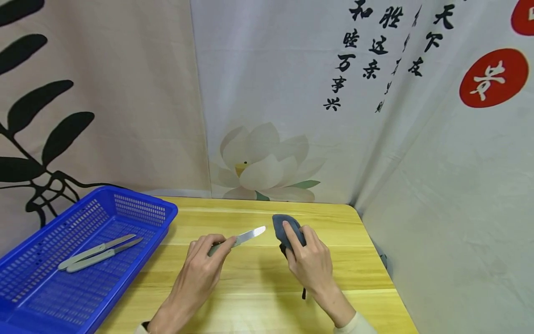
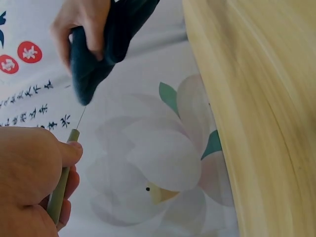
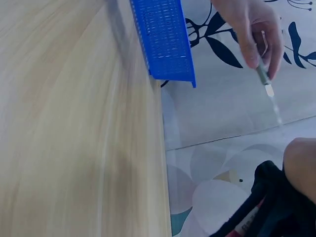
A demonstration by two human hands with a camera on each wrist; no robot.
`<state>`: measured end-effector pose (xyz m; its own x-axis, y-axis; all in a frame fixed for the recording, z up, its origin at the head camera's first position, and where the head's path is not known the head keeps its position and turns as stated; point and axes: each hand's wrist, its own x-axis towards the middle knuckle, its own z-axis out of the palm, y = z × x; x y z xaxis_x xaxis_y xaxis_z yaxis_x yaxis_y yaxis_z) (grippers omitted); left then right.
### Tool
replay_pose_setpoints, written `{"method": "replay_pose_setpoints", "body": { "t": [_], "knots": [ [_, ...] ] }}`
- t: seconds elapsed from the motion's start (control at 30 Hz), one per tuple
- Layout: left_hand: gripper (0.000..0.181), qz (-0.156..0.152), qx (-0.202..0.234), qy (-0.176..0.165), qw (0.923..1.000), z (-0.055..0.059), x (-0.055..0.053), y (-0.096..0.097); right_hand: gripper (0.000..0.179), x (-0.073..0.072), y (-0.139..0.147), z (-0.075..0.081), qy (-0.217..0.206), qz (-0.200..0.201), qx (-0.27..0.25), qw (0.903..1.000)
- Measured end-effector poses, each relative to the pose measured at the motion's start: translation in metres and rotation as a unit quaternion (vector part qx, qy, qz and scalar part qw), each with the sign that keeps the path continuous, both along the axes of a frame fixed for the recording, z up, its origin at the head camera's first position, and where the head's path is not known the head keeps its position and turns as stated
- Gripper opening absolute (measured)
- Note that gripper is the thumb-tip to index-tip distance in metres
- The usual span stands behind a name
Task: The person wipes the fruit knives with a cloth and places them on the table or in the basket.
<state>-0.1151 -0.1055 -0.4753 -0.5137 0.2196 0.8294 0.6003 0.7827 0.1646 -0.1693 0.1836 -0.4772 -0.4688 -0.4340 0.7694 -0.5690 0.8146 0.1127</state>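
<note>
My left hand [image 1: 200, 266] grips the pale green handle of a small knife [image 1: 250, 234]; its blade points right and slightly up, above the table. In the left wrist view the handle [image 2: 58, 195] lies between thumb and curled fingers. My right hand [image 1: 312, 264] holds a folded dark blue-grey cloth [image 1: 288, 227], its fingers over the top. A black strap [image 1: 303, 293] hangs below that hand. In the head view a gap separates blade tip and cloth. Two similar knives [image 1: 93, 263] lie side by side in the blue basket [image 1: 143, 266] at left.
A yellow wood-grain table [image 1: 254, 297] lies under both hands, its right edge slanting down beside a pale curtain [image 1: 450, 208]. Behind the table hangs a printed curtain with a lotus flower [image 1: 267, 171] and black writing. The basket's raised rim stands left of my left hand.
</note>
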Motion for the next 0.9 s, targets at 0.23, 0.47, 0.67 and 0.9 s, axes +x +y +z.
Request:
{"method": "replay_pose_setpoints", "body": {
  "t": [0.23, 0.47, 0.67, 0.9],
  "knots": [
    [0.042, 0.008, -0.003, -0.025, 0.9997, 0.000, 0.000, 0.002, 0.076, 0.013, -0.019, 0.005, -0.015, 0.036, 0.000, 0.9992],
    [0.039, -0.002, -0.005, -0.016, 0.9999, 0.001, -0.001, 0.006, 0.078, 0.029, -0.045, 0.008, -0.026, 0.061, 0.034, 0.9973],
    [0.037, 0.001, 0.002, -0.010, 0.9999, 0.000, -0.001, 0.007, 0.075, 0.035, -0.056, 0.009, -0.033, 0.073, 0.046, 0.9957],
    [0.026, -0.014, 0.001, -0.002, 0.9999, 0.000, -0.002, 0.007, 0.072, 0.032, -0.052, 0.009, -0.014, 0.055, 0.057, 0.9967]
  ]
}}
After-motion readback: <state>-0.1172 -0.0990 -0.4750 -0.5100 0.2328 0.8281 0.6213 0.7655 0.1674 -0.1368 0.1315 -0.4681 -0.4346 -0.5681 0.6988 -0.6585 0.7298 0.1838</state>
